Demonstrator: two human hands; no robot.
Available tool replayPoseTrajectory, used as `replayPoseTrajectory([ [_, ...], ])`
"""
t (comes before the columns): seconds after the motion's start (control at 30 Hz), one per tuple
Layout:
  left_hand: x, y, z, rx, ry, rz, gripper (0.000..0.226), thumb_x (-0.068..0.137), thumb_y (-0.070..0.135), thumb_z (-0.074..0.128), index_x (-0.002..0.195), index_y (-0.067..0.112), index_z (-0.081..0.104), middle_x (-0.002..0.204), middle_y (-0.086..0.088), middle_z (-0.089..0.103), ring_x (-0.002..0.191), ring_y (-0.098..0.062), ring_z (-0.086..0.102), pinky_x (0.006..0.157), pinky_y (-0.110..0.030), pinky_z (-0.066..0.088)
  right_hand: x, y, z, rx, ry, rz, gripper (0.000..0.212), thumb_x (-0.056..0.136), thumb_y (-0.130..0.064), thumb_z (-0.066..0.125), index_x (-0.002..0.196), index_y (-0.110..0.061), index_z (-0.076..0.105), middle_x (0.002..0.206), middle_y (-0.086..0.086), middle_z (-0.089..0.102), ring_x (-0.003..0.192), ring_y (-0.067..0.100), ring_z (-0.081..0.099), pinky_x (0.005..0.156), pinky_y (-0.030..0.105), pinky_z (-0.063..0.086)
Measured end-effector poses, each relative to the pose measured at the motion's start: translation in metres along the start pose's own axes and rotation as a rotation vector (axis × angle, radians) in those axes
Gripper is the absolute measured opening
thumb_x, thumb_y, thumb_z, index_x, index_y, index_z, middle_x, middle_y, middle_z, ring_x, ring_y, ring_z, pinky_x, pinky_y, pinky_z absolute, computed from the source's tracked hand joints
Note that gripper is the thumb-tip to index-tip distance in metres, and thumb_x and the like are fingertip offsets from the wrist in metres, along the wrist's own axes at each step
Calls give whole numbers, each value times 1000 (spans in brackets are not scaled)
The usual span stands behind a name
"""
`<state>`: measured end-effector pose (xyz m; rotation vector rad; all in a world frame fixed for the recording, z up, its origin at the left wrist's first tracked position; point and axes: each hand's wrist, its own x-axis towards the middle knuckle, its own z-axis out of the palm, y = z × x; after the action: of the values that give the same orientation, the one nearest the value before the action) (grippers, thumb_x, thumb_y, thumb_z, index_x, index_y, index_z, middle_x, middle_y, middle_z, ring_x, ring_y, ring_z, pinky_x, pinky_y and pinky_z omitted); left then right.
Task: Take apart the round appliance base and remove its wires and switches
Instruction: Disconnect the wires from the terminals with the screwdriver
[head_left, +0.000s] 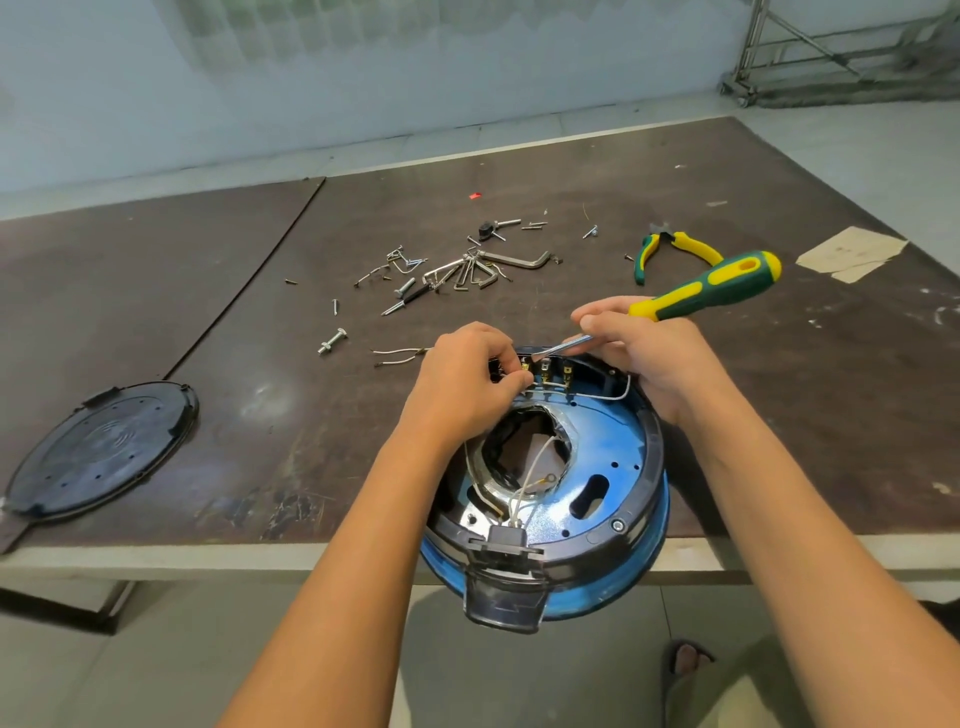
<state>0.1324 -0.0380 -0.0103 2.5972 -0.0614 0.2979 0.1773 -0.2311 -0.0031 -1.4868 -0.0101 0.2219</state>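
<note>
The round base (618, 452) overhangs the near edge of the table (311, 415). At its far rim the left hand (467, 379) pinches a terminal (525, 368) on the switches (545, 371). The right hand (639, 348) grips a screwdriver (717, 286), blade there too. Beyond lie pliers (675, 249).

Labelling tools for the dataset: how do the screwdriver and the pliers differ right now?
The screwdriver is gripped in the right hand, tip at the base's switches; the pliers lie free on the table. The screwdriver has one handle, the pliers two. Both are green and yellow.
</note>
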Motion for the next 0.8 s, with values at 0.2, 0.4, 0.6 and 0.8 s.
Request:
replayPoseTrajectory([
  [0.2,-1,2,-2,-8,15,13,15,81,33,75,69,27,68,104,11,66,99,-10,60,89,-40,51,-14,0,-10,-237,-142,-277,11,94,-8,68,96,-15,76,86,5,78,76,14,73,72,28,59],
  [0.4,-3,2,-2,-16,50,36,14,78,31,78,68,24,70,97,9,68,94,-9,61,87,-37,50,-23,-7,-3,-579,-222,-548,14,96,-6,65,96,-14,77,66,-14,66,54,-5,61,52,8,43],
  [0.6,-2,1,-1,-39,44,32,13,79,31,78,69,25,71,99,10,68,97,-7,61,89,-36,50,-11,-7,4,-405,-50,-291,16,89,-13,68,87,-25,78,78,-6,78,79,7,75,70,23,59],
  [0.8,-2,2,-1,-36,47,42,14,80,30,76,68,25,71,98,9,69,95,-7,61,86,-35,50,-1,-9,6,-219,-38,-146,17,90,-3,67,88,-16,77,84,8,75,90,27,76,92,46,61],
])
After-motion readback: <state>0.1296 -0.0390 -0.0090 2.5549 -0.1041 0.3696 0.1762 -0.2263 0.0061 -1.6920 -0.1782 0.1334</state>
